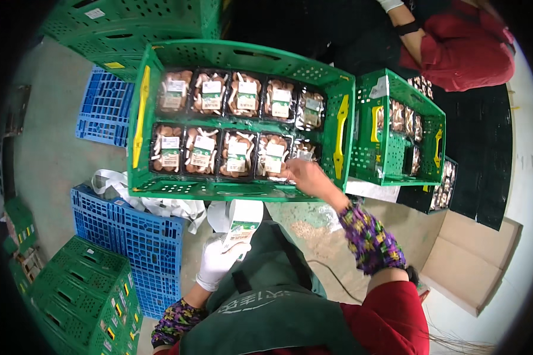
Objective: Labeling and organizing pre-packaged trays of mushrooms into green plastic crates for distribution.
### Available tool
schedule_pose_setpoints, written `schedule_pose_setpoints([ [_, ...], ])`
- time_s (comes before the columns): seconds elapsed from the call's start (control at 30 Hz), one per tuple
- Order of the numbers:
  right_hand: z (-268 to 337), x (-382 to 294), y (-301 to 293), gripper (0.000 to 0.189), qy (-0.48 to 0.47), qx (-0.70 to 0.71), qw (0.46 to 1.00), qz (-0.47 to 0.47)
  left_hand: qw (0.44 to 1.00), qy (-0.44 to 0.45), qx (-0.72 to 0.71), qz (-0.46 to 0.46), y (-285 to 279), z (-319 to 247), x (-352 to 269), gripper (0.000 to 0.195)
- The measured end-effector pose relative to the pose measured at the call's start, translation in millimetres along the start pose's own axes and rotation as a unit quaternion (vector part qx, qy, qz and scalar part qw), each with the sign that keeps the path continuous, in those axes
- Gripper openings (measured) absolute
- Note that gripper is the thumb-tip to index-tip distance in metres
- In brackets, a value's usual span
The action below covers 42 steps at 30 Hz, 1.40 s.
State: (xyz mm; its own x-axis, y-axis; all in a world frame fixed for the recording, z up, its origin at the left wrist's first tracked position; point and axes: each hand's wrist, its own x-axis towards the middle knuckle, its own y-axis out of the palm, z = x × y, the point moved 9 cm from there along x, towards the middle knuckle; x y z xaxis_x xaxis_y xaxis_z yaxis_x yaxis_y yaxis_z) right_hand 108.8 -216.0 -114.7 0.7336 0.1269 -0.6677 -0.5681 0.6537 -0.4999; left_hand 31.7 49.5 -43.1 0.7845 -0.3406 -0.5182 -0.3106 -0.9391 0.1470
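In a white glove, my left hand (220, 259) grips a roll of printed labels (247, 217) by its hanging strip, just in front of a green plastic crate (244, 193). Two rows of black trays of brown mushrooms under clear film sit inside the crate, each showing a white and green label. My bare right hand (308, 177) reaches over the crate's near right part, its fingertips at the near-row labelled mushroom tray (273, 155). Those fingers partly cover the last mushroom tray (307, 151) of that row. Whether they pinch anything is hidden.
Another green crate (393, 177) with mushroom trays stands at right, near a co-worker's arm (406, 31). Stacked green crates (80, 288) and blue pallets (155, 248) are on the left, with white strapping (173, 208). An open cardboard box (466, 262) lies lower right; a cable (337, 279) crosses the floor.
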Motion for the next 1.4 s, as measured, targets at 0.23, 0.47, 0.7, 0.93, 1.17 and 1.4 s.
schedule_pose_setpoints([
  [0.23, 158, -114, 7, 0.033, -0.124, 0.334, 0.934, 0.021, 0.997, -0.043, 0.019, 0.056, 1, -35, -22, 0.027],
  [0.47, 204, -164, 34, 0.026, -0.273, 0.152, 0.944, -0.104, 0.994, 0.091, -0.055, -0.004, -18, -99, -37, 0.024],
  [0.7, 178, -192, 32, 0.026, -0.184, 0.174, 0.967, 0.035, 0.997, 0.043, -0.001, -0.069, -54, -83, -53, 0.013],
  [0.93, 161, -173, -1, 0.022, -0.182, 0.136, 0.974, 0.015, 0.989, 0.056, -0.029, -0.131, -68, -69, -61, 0.015],
  [1.17, 164, -149, -18, 0.023, -0.228, 0.171, 0.959, -0.002, 0.988, 0.068, -0.026, -0.140, -27, -105, -51, 0.012],
  [1.4, 191, -147, -49, 0.025, -0.247, 0.227, 0.941, -0.035, 0.972, 0.161, 0.099, -0.138, 19, -158, -13, 0.005],
])
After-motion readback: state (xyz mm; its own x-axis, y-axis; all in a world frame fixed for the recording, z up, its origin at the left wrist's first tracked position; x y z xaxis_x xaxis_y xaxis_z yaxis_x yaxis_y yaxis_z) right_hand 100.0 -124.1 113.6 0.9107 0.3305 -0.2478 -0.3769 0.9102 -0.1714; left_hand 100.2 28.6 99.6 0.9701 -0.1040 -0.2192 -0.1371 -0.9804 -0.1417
